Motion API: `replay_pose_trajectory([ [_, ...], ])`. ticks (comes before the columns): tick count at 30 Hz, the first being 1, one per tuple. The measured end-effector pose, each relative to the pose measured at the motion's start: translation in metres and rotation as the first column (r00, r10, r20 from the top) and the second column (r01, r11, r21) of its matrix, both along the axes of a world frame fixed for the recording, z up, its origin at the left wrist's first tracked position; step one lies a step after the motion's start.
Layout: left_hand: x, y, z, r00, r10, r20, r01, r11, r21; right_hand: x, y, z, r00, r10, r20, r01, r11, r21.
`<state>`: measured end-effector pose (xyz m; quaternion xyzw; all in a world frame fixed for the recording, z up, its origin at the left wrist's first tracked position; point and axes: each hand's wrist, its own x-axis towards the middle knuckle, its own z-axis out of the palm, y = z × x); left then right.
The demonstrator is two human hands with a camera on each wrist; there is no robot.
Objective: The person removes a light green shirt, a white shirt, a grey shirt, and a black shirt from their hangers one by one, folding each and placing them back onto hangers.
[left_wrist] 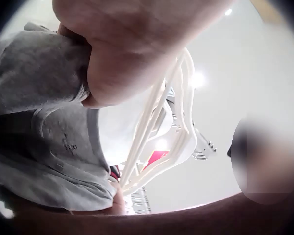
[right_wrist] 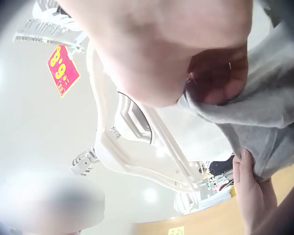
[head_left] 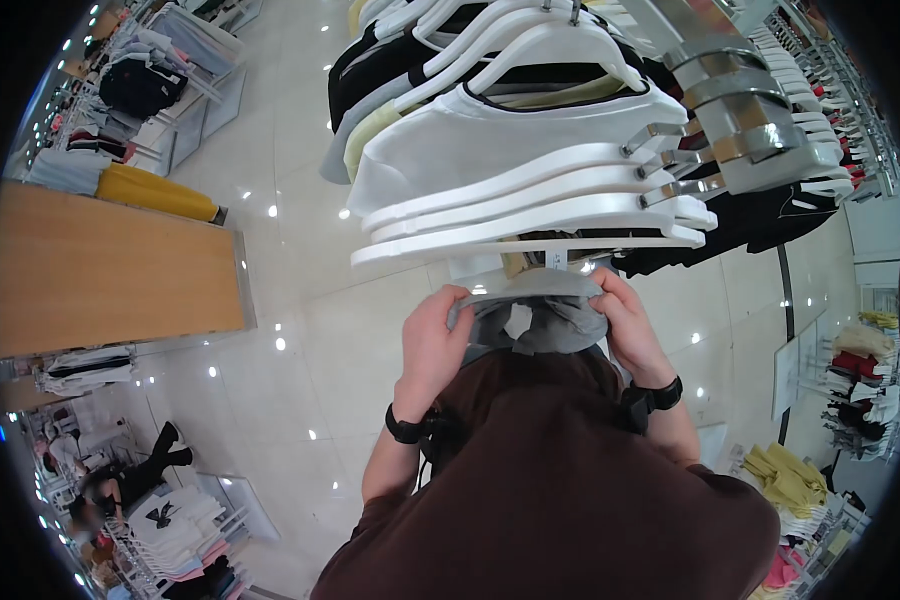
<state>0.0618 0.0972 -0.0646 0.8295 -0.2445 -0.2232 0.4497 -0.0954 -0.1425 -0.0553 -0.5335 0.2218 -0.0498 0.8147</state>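
In the head view a grey shirt is stretched between both hands in front of the person's chest. My left hand grips its edge at the left, and my right hand pinches the edge at the right. The shirt's opening gapes upward between them, and a white patch shows inside. From the left wrist the grey cloth hangs in folds below the palm, with a neckline and small print in view. The right wrist view has the cloth bunched at the curled fingers.
Just beyond the hands, bare white hangers hang from a metal rail, with a white top and other garments behind. At left stands a wooden table; another person is at a far rack. A red price sign hangs overhead.
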Motion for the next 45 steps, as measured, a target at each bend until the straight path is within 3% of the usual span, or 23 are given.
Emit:
replay_pose_trajectory([
  [2,0.005,0.006,-0.006,0.96,0.03,0.279,-0.052,0.996,0.071,-0.001,-0.001,0.006,1.0,0.022,-0.022,-0.022,1.0,-0.008],
  [7,0.018,0.027,-0.03,0.893,0.088,0.442,-0.165,0.976,0.139,0.002,0.002,0.027,0.991,0.102,-0.091,-0.108,0.991,-0.073],
  [9,0.021,0.035,-0.034,0.875,0.124,0.469,-0.22,0.963,0.156,0.002,0.001,0.033,0.966,0.234,-0.114,-0.25,0.954,-0.165],
  [12,0.027,0.044,-0.031,0.901,0.229,0.369,-0.313,0.931,0.187,0.001,0.0,0.035,0.912,0.382,-0.147,-0.407,0.881,-0.241],
  [13,0.029,0.045,-0.026,0.944,0.304,0.129,-0.312,0.949,0.043,0.003,0.0,0.039,0.911,0.385,-0.145,-0.41,0.88,-0.239],
  [14,0.031,0.045,-0.024,0.938,0.323,-0.125,-0.336,0.936,-0.103,0.005,0.001,0.043,0.862,0.459,-0.214,-0.506,0.795,-0.334],
  [15,0.031,0.045,-0.025,0.939,0.32,-0.126,-0.334,0.937,-0.107,0.006,0.0,0.048,0.806,0.515,-0.292,-0.592,0.69,-0.417],
  [16,0.028,0.045,-0.027,0.884,0.3,-0.36,-0.403,0.879,-0.256,0.007,0.001,0.053,0.809,0.508,-0.295,-0.587,0.689,-0.424],
  [17,0.026,0.043,-0.029,0.793,0.217,-0.57,-0.487,0.788,-0.377,0.008,0.001,0.059,0.805,0.549,-0.227,-0.575,0.625,-0.528],
  [18,0.024,0.037,-0.026,0.796,0.198,-0.571,-0.476,0.788,-0.39,0.009,0.001,0.067,0.79,0.591,-0.166,-0.547,0.555,-0.627],
  [20,0.017,0.028,-0.015,0.738,0.088,-0.669,-0.472,0.776,-0.418,0.004,-0.01,0.093,0.808,0.581,-0.093,-0.492,0.581,-0.648],
  [22,0.005,0.017,-0.011,0.751,0.061,-0.657,-0.449,0.777,-0.441,-0.004,-0.033,0.114,0.72,0.642,0.262,-0.415,0.701,-0.58],
  [23,0.001,0.016,-0.011,0.79,0.033,-0.613,-0.373,0.819,-0.437,-0.01,-0.041,0.115,0.712,0.538,0.451,-0.298,0.813,-0.5],
  [24,-0.002,0.014,-0.009,0.824,0.0,-0.566,-0.294,0.854,-0.428,-0.013,-0.038,0.116,0.726,0.323,0.608,-0.077,0.916,-0.394],
  [25,-0.005,0.011,-0.005,0.805,-0.024,-0.593,-0.302,0.844,-0.444,-0.016,-0.038,0.123,0.782,0.087,0.617,0.139,0.941,-0.308],
  [26,-0.008,0.009,-0.002,0.806,-0.033,-0.591,-0.296,0.842,-0.45,-0.01,-0.046,0.129,0.744,0.012,0.668,0.292,0.894,-0.34],
  [27,-0.009,0.007,0.0,0.806,-0.044,-0.591,-0.285,0.845,-0.452,-0.007,-0.051,0.133,0.792,-0.118,0.599,0.456,0.766,-0.453],
  [28,-0.01,0.006,0.002,0.807,-0.053,-0.588,-0.275,0.848,-0.454,-0.002,-0.05,0.134,0.808,-0.295,0.511,0.588,0.461,-0.664],
  [30,-0.009,0.005,0.003,0.814,-0.064,-0.577,-0.271,0.838,-0.475,0.018,-0.048,0.139,0.858,-0.245,0.451,0.513,0.358,-0.781],
  [33,-0.007,0.009,0.002,0.811,-0.058,-0.582,-0.28,0.835,-0.474,0.031,-0.046,0.148,0.976,-0.108,0.188,0.217,0.506,-0.835],
  [36,-0.005,0.014,0.005,0.804,-0.041,-0.593,-0.3,0.833,-0.465,0.036,-0.051,0.154,0.997,-0.032,0.068,0.075,0.512,-0.856],
  [39,-0.006,0.02,0.002,0.786,-0.027,-0.618,-0.33,0.827,-0.455,0.039,-0.061,0.147,0.994,0.053,0.094,0.055,0.499,-0.865],
  [45,-0.012,0.018,-0.004,0.732,-0.076,-0.677,-0.333,0.827,-0.453,0.047,-0.06,0.154,0.988,-0.004,0.154,0.137,0.485,-0.864],
])
